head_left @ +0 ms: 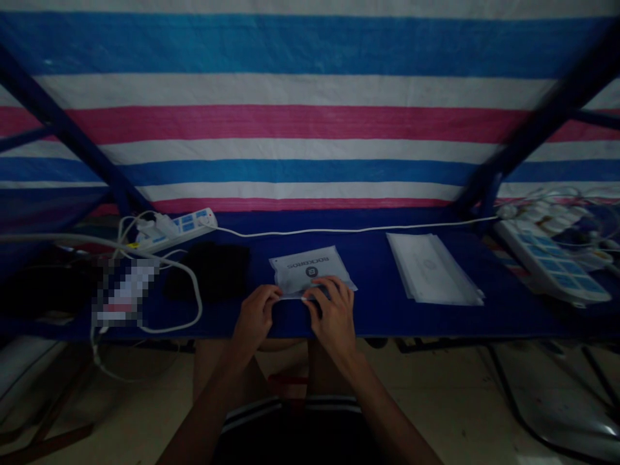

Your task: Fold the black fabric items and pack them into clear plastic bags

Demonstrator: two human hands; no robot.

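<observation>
At the near edge of the desk (436, 321), what did we have in hand?

Our left hand (255, 320) and right hand (333, 316) were both on a clear plastic pouch (307, 271), fingers curled over its near edge: gripping it, not released, not clenched into fists.

Where did the pouch lie?

Flat on the desk, straight in front of us, its dark lettering, apparently ROCKBROS, upside down from our side.

What was in it?

Something pale; we couldn't tell what. Just to its right lay a stack of clear plastic sleeves (430, 270), also pale inside, with a faint round mark.

What else was near?

A black cloth (208, 271) lay left of the pouch. A left power strip (177, 229) and a right power strip (552, 261) sat farther out, joined by a white cable (349, 229) along the back.
</observation>
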